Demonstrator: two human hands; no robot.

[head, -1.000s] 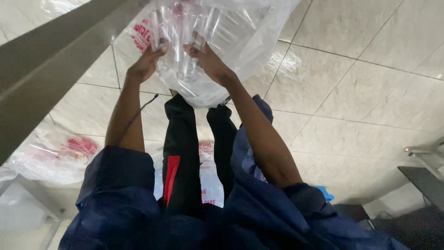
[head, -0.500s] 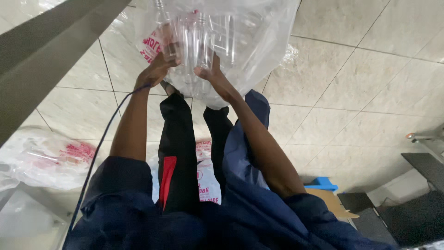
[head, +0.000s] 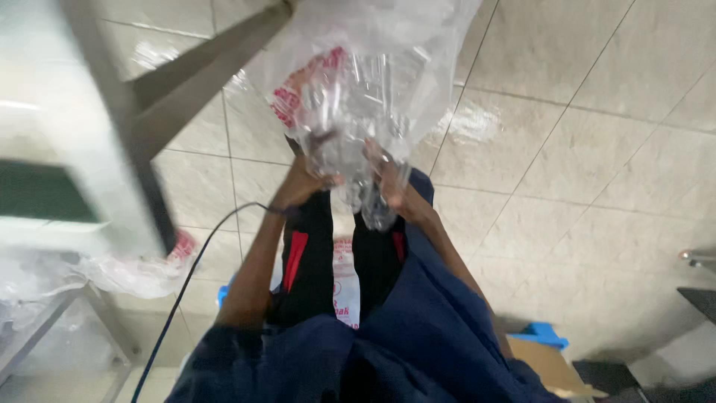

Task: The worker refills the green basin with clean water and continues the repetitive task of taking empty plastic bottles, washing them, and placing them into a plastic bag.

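While both sets of fingers pinch the lower folds of a big clear plastic bag (head: 365,82), a person in dark blue work clothes holds it up over a tiled floor (head: 597,164). The left hand (head: 304,183) is closed on the film at the bag's underside; the right hand (head: 384,175) grips a bunched fold just beside it, the two hands close together. Inside the bag are clear plastic bottles (how many is hard to say through the glare), with red printing on the film. The bag hangs in front of the person's legs, above a flat printed wrapper (head: 345,280) lying on the floor between the feet.

The grip is on thin, slippery film, so in my judgement a fold could slide free and let the load drop or spill. A dark cable (head: 186,287) trailing past the left forearm might also snag.

The bag's top is cut off by the frame. A blurred metal table (head: 82,149) hides the left side, and another crumpled bag (head: 127,272) under it is indistinct.
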